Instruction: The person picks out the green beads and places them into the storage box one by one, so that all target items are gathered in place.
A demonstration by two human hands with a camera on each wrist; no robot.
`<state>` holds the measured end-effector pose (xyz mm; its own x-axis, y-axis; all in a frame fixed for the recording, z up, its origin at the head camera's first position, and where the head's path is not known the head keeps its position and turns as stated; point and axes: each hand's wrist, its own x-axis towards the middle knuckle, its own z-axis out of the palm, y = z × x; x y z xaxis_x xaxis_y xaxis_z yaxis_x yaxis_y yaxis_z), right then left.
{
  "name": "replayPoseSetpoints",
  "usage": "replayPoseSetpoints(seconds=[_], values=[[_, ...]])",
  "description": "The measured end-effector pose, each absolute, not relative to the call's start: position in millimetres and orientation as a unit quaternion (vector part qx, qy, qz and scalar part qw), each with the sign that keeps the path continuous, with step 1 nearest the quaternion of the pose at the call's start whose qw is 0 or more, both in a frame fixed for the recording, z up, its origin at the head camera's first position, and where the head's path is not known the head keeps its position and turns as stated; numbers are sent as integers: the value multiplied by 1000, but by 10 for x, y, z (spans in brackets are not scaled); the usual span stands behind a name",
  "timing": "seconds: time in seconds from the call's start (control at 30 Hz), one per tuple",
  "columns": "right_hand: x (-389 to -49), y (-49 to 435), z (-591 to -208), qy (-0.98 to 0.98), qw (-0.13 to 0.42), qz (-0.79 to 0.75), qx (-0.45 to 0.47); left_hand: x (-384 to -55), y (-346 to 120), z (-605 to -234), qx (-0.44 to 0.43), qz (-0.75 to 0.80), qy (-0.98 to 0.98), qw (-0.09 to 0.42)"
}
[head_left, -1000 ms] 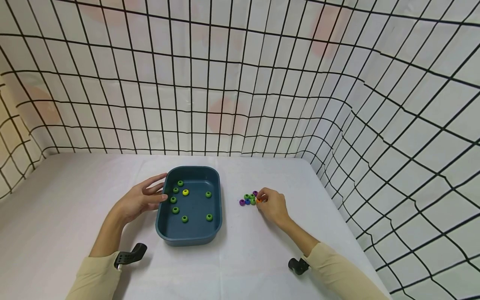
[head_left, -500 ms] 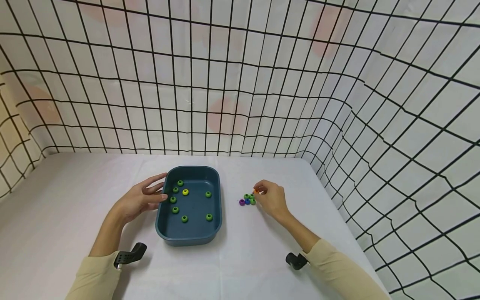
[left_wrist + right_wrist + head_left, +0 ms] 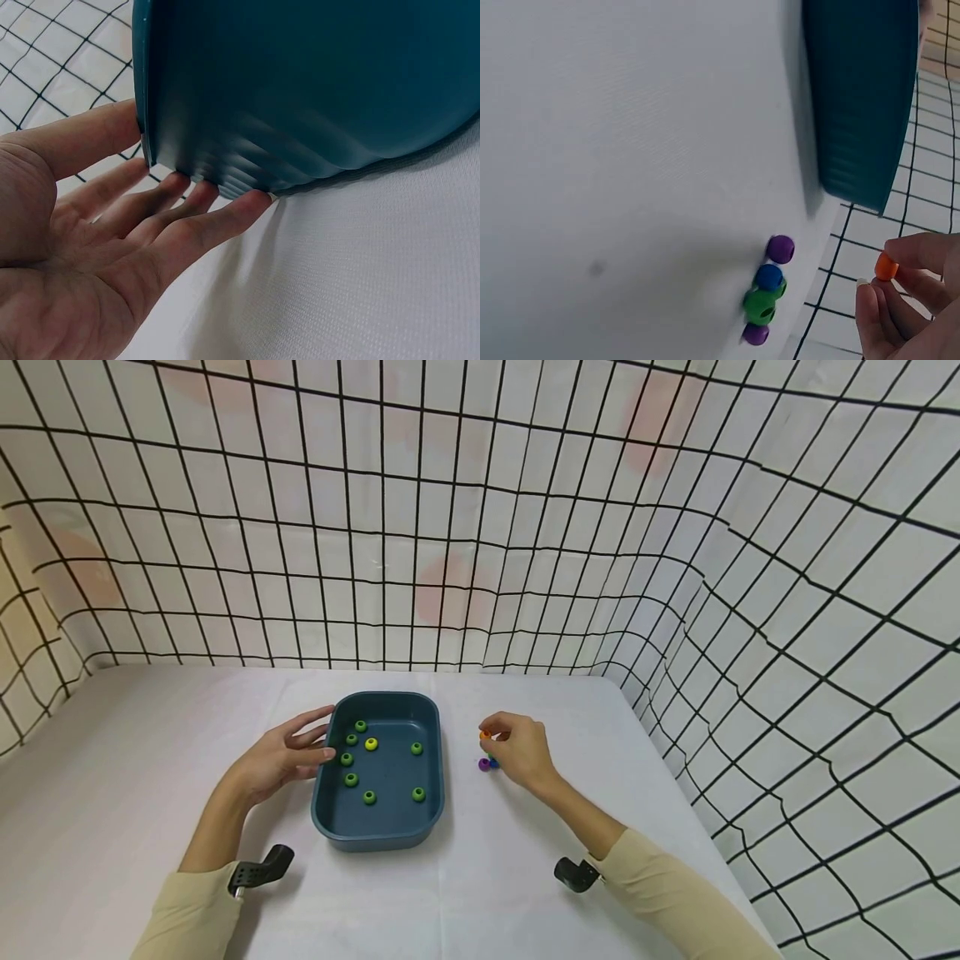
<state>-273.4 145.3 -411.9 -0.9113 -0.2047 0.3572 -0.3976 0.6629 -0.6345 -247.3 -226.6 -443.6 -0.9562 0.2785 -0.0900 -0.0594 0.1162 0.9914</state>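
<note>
My right hand (image 3: 521,752) pinches an orange bead (image 3: 886,266) between thumb and fingertips, raised above the table beside a small bead group. In the right wrist view that group shows a purple bead (image 3: 781,249), a blue bead (image 3: 768,277), a green bead (image 3: 760,307) and a second purple bead (image 3: 756,334); the hand covers part of it in the head view. The left hand (image 3: 273,764) touches the left side of a dark blue tray (image 3: 378,843), thumb at the rim and extended fingertips against the outer wall. Inside lie several green beads (image 3: 417,794) and one yellow bead (image 3: 371,744).
A white cloth (image 3: 495,893) covers the table under the tray and beads. White walls with a black grid (image 3: 450,527) rise behind and to the right. Each wrist carries a black camera, such as the left one (image 3: 270,866).
The right hand has lifted the orange bead from the group and carried it left and slightly away, toward the tray. The left hand and tray have stayed put.
</note>
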Motion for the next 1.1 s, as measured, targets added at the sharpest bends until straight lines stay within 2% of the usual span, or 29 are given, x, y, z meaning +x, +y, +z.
replayPoseSetpoints(seconds=[0.47, 1.1], values=[[-2649, 1114, -4046, -891, 116, 382, 217, -2465, -2255, -4430, 72, 660, 737, 125], [-2541, 871, -4091, -889, 65, 382, 242, -2472, -2263, -4435, 75, 662, 735, 126]])
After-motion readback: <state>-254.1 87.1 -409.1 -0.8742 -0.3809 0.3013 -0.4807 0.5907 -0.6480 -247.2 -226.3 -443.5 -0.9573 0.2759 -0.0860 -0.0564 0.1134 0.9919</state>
